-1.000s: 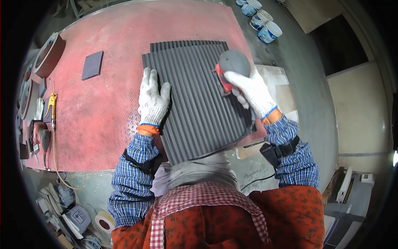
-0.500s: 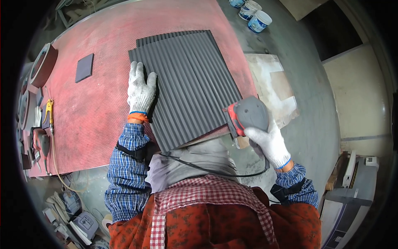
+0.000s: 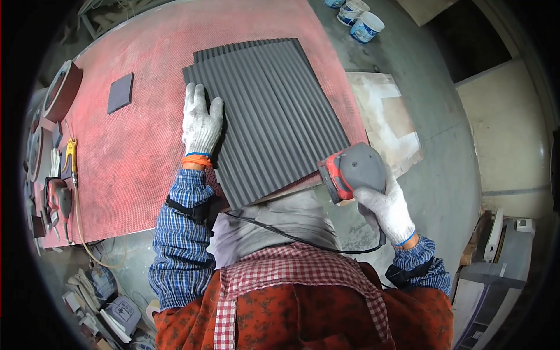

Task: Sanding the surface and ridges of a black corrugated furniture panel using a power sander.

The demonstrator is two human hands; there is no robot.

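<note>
A dark grey ribbed panel (image 3: 274, 116) lies on a red mat-covered table (image 3: 134, 151). My left hand (image 3: 200, 121), in a white glove, rests flat on the panel's left edge with fingers spread. A grey and red electric sander (image 3: 353, 171) sits at the panel's near right corner, and my right hand (image 3: 387, 207), also gloved, grips it from below. The sander's black cord (image 3: 291, 236) runs across my chest.
A small dark grey square block (image 3: 121, 93) lies on the mat at the left. Tools and a yellow-handled item (image 3: 70, 153) line the table's left edge. Paint tubs (image 3: 366, 26) stand on the floor at the top. A pale board (image 3: 385, 116) lies right of the table.
My right hand has drawn the sander from the panel's far right edge down to its near right corner. My left hand stays flat on the panel's left side.
</note>
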